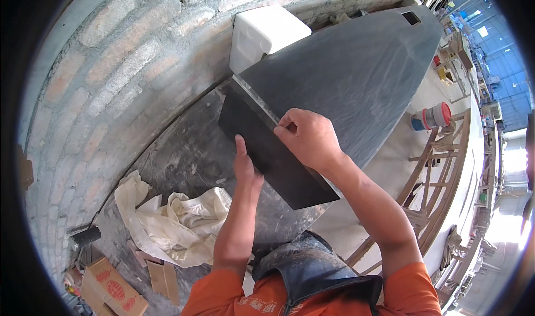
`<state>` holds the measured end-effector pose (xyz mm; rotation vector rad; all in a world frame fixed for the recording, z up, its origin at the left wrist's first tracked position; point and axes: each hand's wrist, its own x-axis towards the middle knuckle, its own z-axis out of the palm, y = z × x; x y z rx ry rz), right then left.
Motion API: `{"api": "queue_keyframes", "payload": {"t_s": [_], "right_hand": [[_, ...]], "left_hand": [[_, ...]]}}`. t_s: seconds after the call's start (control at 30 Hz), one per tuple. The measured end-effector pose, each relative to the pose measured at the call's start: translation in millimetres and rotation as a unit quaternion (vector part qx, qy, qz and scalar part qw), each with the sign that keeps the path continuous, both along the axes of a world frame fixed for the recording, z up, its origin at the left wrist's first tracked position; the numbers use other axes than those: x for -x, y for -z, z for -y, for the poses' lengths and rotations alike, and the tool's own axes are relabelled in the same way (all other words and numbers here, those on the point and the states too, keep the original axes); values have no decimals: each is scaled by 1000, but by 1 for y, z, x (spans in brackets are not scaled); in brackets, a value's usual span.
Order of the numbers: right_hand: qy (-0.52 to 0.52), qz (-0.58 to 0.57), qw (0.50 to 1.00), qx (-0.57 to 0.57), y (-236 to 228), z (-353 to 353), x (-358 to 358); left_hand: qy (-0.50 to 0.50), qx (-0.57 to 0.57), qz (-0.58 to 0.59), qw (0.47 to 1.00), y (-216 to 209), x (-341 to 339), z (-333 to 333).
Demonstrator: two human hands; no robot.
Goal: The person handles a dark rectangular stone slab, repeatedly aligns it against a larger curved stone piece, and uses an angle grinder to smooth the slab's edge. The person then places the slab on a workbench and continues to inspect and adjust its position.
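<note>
A flat, dark rectangular slab (295,179) lies tilted in front of me, its long pale edge running from upper left to lower right. My left hand (247,168) grips its near side, thumb on the dark face and the other fingers hidden beneath. Along the far edge, my right hand (310,136) is closed in a pinch with curled fingers; whatever it may hold there is too small to make out. Both hands are over a large, dusty dark grey work surface (356,76).
A brick wall (122,59) runs along the left, with a white foam box (270,34) against it. Crumpled cream cloth (184,221) and a cardboard box (114,288) lie at lower left. Rightward stand a red-and-blue bucket (434,117) and a wooden frame (454,165).
</note>
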<state>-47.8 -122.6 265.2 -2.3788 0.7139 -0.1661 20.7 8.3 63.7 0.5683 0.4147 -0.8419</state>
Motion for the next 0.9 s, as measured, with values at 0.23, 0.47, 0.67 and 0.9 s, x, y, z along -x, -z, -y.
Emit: {"api": "queue_keyframes", "payload": {"t_s": [0.23, 0.47, 0.67, 0.9], "right_hand": [[0, 0, 1000, 10, 7, 1, -1], [5, -8, 1000, 17, 8, 1, -2], [17, -7, 1000, 18, 11, 2, -4], [0, -42, 998, 41, 7, 4, -14]], "left_hand": [[21, 10, -17, 1000, 4, -3, 1], [22, -2, -5, 1000, 0, -6, 3], [-12, -18, -27, 999, -9, -5, 8], [-13, 13, -29, 999, 1, -5, 8]]}}
